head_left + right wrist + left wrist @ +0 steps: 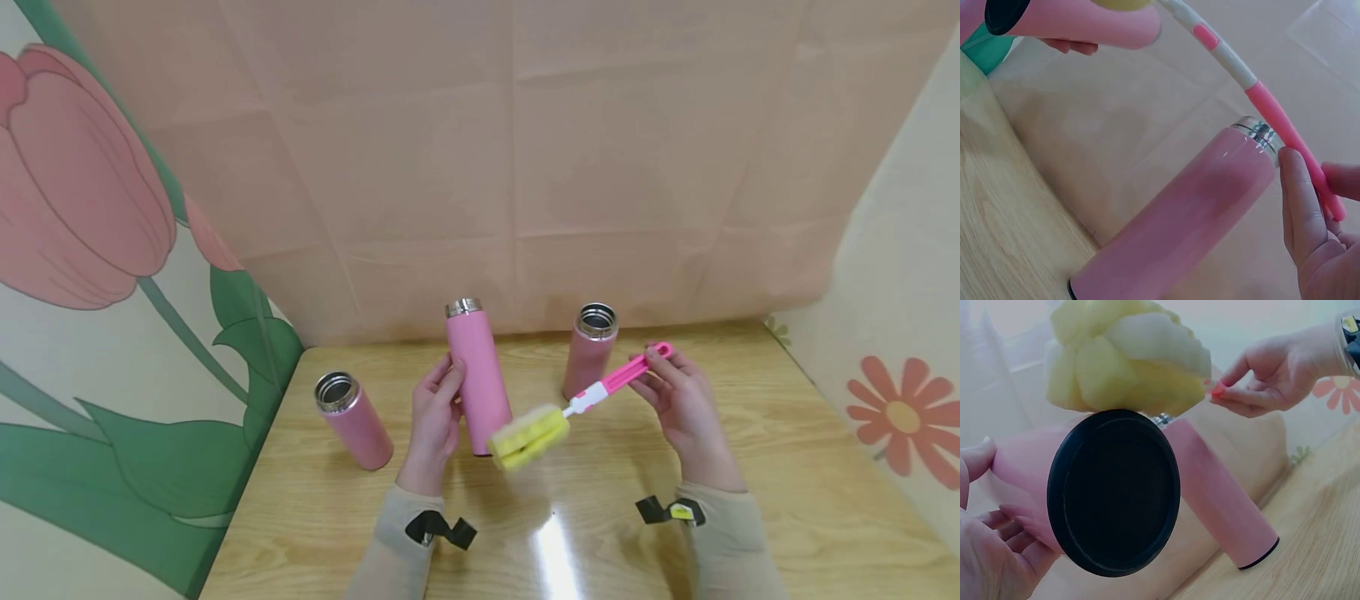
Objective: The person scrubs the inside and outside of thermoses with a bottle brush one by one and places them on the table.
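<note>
A pink bottle (480,375) with a bare metal neck is gripped by my left hand (435,417), thumb in front and fingers behind. It leans slightly, and its black base (1114,494) faces the left wrist camera. My right hand (681,404) pinches the end of a bottle brush's pink handle (1288,131). The yellow sponge head of the bottle brush (529,437) points left and overlaps the lower end of the held bottle in the head view; it is slightly blurred.
Two more pink bottles without lids stand on the wooden table (810,508): one bottle (360,429) at the left, another bottle (588,358) at the back, just left of my right hand. Behind the table hangs a creased pinkish cloth (510,167).
</note>
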Demonstrator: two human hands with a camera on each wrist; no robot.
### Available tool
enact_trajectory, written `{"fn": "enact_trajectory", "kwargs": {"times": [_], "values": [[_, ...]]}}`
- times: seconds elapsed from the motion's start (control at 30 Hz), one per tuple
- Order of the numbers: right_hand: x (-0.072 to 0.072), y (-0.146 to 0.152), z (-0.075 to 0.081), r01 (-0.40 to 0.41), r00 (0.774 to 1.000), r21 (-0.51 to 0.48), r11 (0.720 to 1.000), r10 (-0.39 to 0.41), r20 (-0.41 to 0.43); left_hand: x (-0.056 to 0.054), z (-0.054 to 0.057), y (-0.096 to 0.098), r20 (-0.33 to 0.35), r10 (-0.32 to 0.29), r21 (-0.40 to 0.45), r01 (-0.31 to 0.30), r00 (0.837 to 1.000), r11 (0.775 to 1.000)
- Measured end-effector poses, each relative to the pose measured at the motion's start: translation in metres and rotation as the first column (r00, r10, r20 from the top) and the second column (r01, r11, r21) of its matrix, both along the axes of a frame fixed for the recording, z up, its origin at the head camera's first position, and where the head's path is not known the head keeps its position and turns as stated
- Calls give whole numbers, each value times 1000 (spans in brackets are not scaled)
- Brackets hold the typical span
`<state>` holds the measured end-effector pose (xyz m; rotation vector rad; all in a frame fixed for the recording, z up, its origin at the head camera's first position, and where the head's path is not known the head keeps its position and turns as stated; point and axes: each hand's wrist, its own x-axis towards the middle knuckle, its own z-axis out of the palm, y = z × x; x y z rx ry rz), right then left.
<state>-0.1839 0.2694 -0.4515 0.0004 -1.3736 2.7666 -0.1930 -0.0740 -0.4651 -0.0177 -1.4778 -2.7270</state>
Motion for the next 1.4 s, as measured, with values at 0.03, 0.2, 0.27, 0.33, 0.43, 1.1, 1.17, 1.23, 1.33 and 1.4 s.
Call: {"fn": "enact_trajectory", "kwargs": {"times": [0.03, 0.2, 0.27, 0.33, 0.43, 1.1, 1.17, 1.23, 1.33, 1.4], "values": [[0, 0, 0, 2, 1000, -3, 1000, -2, 4, 0, 0, 0, -4, -8, -2, 8, 1000, 1000], [0, -2, 2, 85, 995, -77, 993, -80, 67, 1, 0, 1, -22, -90, -39, 89, 996, 995], [0, -3, 4, 154, 984, -133, 979, -141, 106, 3, -1, 2, -26, -146, -56, 144, 989, 988], [-1, -5, 5, 225, 969, -185, 957, -200, 145, 4, -2, 3, -29, -205, -72, 202, 978, 977], [-3, -8, 7, 318, 941, -225, 921, -278, 191, 6, -2, 5, -47, -288, -91, 283, 957, 955], [-1, -33, 13, 506, 863, -330, 797, -462, 207, 10, -6, 10, -96, -395, -80, 388, 914, 918], [0, -34, 12, 515, 857, -323, 794, -472, 205, 10, -6, 11, -99, -405, -100, 396, 909, 913], [0, -35, 12, 520, 854, -327, 789, -478, 205, 9, -6, 12, -104, -412, -134, 398, 905, 908], [0, -35, 12, 531, 848, -327, 782, -491, 200, 7, -7, 13, -96, -413, -205, 388, 906, 899], [0, -35, 12, 539, 842, -332, 774, -502, 197, 7, -8, 14, -97, -411, -245, 378, 907, 893]]}}
